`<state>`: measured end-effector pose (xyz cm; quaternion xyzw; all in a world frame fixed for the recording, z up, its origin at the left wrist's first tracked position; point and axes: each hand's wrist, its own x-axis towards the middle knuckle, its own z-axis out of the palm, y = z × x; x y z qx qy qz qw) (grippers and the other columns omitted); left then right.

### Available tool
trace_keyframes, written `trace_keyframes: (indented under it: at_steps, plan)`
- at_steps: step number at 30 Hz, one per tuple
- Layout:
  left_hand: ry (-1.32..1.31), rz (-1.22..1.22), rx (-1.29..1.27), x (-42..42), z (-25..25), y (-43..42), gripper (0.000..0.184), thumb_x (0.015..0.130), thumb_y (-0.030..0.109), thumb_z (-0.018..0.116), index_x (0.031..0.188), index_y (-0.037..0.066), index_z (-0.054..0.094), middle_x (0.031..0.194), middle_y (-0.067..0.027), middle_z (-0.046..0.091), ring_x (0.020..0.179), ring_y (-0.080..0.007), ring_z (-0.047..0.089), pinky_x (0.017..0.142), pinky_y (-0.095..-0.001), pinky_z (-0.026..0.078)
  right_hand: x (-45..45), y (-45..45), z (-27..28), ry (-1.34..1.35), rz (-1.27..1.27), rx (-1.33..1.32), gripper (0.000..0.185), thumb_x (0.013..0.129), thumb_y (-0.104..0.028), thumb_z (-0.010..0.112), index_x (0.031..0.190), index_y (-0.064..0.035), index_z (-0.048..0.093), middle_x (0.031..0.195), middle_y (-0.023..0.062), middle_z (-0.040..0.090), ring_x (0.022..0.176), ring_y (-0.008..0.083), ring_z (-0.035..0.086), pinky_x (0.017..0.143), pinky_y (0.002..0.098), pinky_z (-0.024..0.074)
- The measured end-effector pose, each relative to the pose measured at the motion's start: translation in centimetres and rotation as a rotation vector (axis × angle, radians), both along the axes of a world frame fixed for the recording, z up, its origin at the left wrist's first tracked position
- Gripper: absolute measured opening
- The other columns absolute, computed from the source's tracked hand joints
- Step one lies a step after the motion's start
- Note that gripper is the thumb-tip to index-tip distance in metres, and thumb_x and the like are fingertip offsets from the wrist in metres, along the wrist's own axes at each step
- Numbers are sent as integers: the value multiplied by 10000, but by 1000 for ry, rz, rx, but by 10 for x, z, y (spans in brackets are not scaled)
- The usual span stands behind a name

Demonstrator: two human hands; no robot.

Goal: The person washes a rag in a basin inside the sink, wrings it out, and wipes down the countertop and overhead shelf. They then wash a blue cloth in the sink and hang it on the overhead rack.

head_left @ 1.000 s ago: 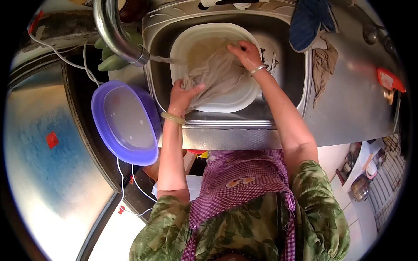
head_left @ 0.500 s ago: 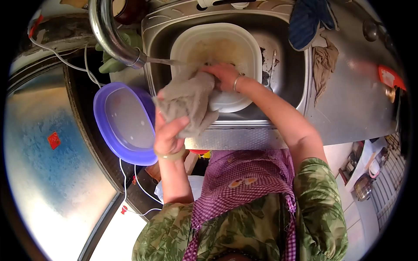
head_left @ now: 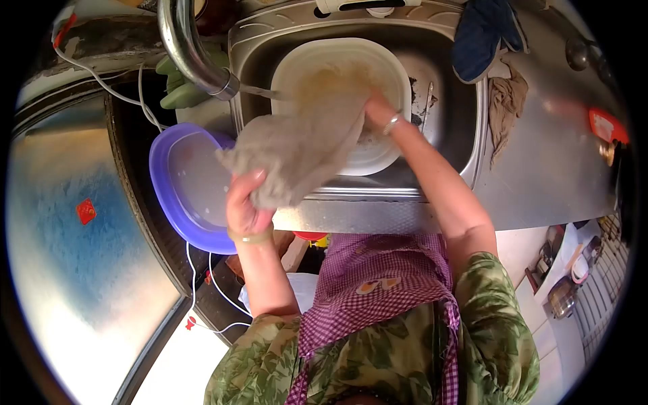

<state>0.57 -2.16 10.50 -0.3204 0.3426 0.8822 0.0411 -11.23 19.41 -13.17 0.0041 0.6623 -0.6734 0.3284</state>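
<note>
A wet grey-beige cloth (head_left: 297,155) is stretched between my two hands at the front left of the sink. My left hand (head_left: 250,202) grips its near left end, thumb on top. At the far right end, my right hand (head_left: 379,113) is closed on the cloth over the basin, its fingertips partly hidden. Beneath lies a white oval basin (head_left: 401,74) with brownish water in it, standing in the steel sink (head_left: 449,135). From the faucet (head_left: 219,84) a stream of water runs toward the basin's left side.
A purple tub (head_left: 165,192) of cloudy water stands left of the sink. Right of it, a blue mitt-like item (head_left: 472,44) and a brown rag (head_left: 505,108) lie on the steel counter (head_left: 547,162). White cables (head_left: 101,81) hang at the left.
The bunched cloth has been spread out between my hands. My right hand has moved to the right, and my left hand slightly left and toward me.
</note>
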Motion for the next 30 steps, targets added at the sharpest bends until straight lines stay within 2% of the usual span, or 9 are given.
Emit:
trace_keyframes:
  at_steps: [5,7,11,13,16,21,26,28,30]
  plan:
    - [-299,-224,-434,-37,-143,6,682,789,56,711,1397,69,404,1293,-108,554,1198,-255,524,1002,-399,441,-36,9,50,197,-75,497,609,817,-263,707,1326,-6,492,1173,188,641,1039,280,635,924,359,483]
    - [-404,-145,-558,-42,-197,23,721,846,216,729,1426,76,324,1304,-122,538,1221,-338,499,987,-401,452,-30,-1,29,410,50,821,659,792,-294,721,1338,-23,471,1178,208,628,1040,335,630,916,395,489]
    - [-430,-125,-234,-59,-208,46,712,873,534,645,1399,112,416,1332,-125,528,1265,-305,469,1012,-438,430,-24,0,-35,208,92,613,634,751,-317,746,1285,-42,542,1326,212,547,1183,372,549,1001,421,442]
    - [-282,-129,130,-57,-231,32,767,863,656,581,1389,113,454,1364,-129,519,1265,-291,481,1036,-463,409,-9,-20,-28,518,171,523,596,742,-313,754,1248,-49,582,1360,191,533,1217,348,534,1020,420,428]
    - [-273,-134,165,-59,-222,15,678,933,608,487,1382,100,486,1363,-100,539,1233,-292,516,1058,-449,401,25,-45,58,425,285,5,542,717,-330,771,1165,-58,636,1359,146,544,1235,296,528,1030,413,419]
    - [12,-229,393,-54,-178,9,496,989,449,463,1335,97,517,1333,-93,555,1186,-277,545,1044,-409,402,91,-76,116,668,222,-19,453,700,-353,774,1018,-48,668,1064,145,653,1039,348,611,896,411,492]
    - [-167,-173,43,-44,-169,51,476,964,478,501,1304,146,524,1234,-70,591,1100,-236,569,926,-404,474,38,-90,76,441,-109,444,478,679,-433,724,982,-64,696,908,179,665,889,377,646,785,434,526]
    - [-293,-223,-14,-42,-162,56,453,972,474,488,1301,164,525,1211,-58,592,1071,-226,571,883,-407,489,-24,-69,60,-11,39,653,486,770,-443,646,1042,-42,688,988,167,670,1004,317,636,881,425,506]
    - [-363,-233,-96,-45,-156,54,523,956,534,502,1334,174,495,1281,-64,560,1129,-223,558,842,-442,502,-38,-45,19,173,-120,642,524,757,-476,659,1061,-50,692,1116,167,656,1057,312,628,922,406,494]
